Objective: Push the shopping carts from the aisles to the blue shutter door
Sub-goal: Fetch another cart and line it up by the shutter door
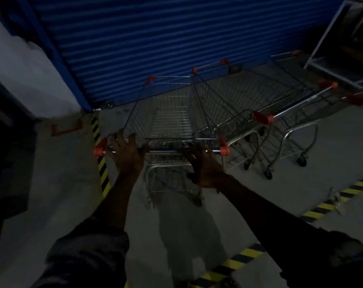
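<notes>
Single wide-angle view from the person's head, facing forward and tilted down. The left hand (124, 156) and right hand (205, 169) reach up from the bottom edge to mid-frame, close to the lens, at the handle of a cart (170, 121). The cart runs away from the camera toward the shutter (155, 38), which is near and fills the top, leaning sideways. Floor (68, 183) fills the lower half.

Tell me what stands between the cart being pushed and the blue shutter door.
Nothing visible does. The cart faces the shutter door, with its front rim already near it. The other carts are parked close on its right, beside its path and not across it.
</notes>
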A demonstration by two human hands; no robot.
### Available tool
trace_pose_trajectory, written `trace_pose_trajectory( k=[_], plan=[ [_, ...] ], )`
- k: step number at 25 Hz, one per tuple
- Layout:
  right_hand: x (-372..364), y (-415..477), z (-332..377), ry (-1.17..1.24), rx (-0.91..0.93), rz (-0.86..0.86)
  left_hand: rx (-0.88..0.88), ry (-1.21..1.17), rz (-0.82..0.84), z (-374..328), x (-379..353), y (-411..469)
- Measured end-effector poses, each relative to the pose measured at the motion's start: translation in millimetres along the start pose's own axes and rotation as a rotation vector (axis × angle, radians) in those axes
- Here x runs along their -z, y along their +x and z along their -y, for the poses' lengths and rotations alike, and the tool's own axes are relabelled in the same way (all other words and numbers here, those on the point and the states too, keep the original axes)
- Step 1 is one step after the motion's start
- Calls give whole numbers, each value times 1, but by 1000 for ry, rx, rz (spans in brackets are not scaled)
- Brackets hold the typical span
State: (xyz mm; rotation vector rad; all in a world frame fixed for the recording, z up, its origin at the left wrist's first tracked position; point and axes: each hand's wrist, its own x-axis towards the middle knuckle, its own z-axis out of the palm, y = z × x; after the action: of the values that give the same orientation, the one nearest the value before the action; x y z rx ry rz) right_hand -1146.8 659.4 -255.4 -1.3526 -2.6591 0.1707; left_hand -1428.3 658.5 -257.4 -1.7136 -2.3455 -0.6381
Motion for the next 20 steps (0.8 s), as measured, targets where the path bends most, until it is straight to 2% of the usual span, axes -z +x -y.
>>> trace_pose_trajectory(
  k=[3, 6, 9, 11, 14, 20],
  plan=[
    [5, -5, 1, -27, -102, 77, -190, 49, -117, -15, 13, -8],
    [2, -20, 10, 6, -197, 101, -312, -132, -119, -25, 13, -26],
    [2, -45, 12, 119, -373, 98, -304, -254, 11, -45, 15, -39],
    [5, -64, 7, 171, -431, 74, -310, -326, 41, -63, 20, -48],
    [16, -90, -9, 253, -485, 11, -308, -393, 79, -90, 20, -63],
    [38, -124, -27, 348, -506, -55, -372, -343, 157, -129, 29, -95]
  ],
)
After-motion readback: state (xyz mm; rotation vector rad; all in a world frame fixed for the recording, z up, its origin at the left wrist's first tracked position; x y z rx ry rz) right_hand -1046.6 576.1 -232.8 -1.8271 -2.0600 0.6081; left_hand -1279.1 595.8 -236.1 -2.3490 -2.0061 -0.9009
